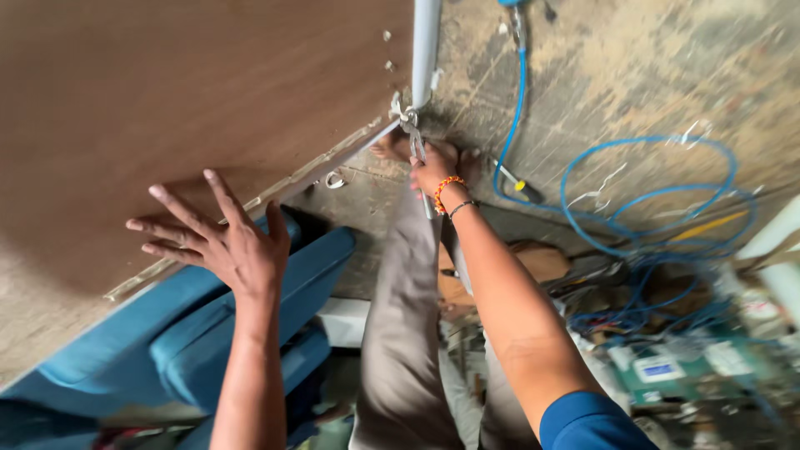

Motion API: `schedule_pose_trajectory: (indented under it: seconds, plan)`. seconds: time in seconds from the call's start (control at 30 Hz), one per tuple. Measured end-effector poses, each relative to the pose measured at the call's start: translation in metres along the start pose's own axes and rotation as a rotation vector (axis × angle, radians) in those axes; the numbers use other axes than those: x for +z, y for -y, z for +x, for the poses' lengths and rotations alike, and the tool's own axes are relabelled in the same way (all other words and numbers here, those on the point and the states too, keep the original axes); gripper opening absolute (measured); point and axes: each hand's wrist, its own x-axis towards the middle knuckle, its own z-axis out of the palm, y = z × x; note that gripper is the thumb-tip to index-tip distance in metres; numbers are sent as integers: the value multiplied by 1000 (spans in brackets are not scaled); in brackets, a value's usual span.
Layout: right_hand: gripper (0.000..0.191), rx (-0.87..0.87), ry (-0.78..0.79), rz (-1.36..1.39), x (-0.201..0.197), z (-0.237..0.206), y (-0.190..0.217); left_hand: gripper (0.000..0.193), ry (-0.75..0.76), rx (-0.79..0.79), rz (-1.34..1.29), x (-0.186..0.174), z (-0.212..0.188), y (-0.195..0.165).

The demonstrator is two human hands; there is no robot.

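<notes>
On a dusty workshop floor, we look down past our own two arms at a large brown plywood board (167, 92) that fills the upper left of the view. Our left hand (218, 242) lies flat on the board's face near its lower edge, fingers spread wide apart, pressing on it and gripping nothing. Our right hand (433, 167) reaches further forward to the board's far corner, where its fingers are wrapped around the handles of a pair of metal pliers (412, 133). The plier tips sit right at the corner, close to a pale grey pipe (427, 42) that runs up out of view. We cannot tell what the tips bite on. An orange bead bracelet (447, 188) circles that wrist.

Under the board's edge sits a blue upholstered seat (208, 333), and our legs in grey trousers (400, 350) stand between the arms. A bare foot shows just beyond the pliers, close to the corner. To the right, a blue air hose (650, 192) lies in loose loops over the floor beside a clutter of tools and boxes.

In our judgement, the board could slide or tip, since only a flat palm steadies it. The pliers could slip off the corner and jerk toward the foot. The hose loops near our legs could catch an ankle.
</notes>
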Motion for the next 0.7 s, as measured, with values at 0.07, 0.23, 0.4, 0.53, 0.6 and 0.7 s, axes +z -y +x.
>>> schedule_pose_trajectory:
  seconds: [0.07, 0.23, 0.4, 0.53, 0.6, 0.7]
  plan:
    - [33, -6, 15, -13, -1, -11, -15, 98, -2, 17, -32, -2, -5, -10]
    - [40, -25, 25, -170, -20, -27, -16, 72, 112, 206, -94, 0, -1, -56]
    - [60, -280, 7, -586, -23, -10, 8, 51, 124, 367, -218, 5, 12, -87]
    - [53, -179, 94, -561, -9, 9, 22, 29, 139, 514, -239, 46, 49, -109]
    - [51, -170, 120, -552, -13, 16, 26, 35, 55, 673, -161, 75, 85, -131]
    - [47, -145, 149, -554, -17, 28, 19, 39, 158, 837, -66, 126, 116, -154]
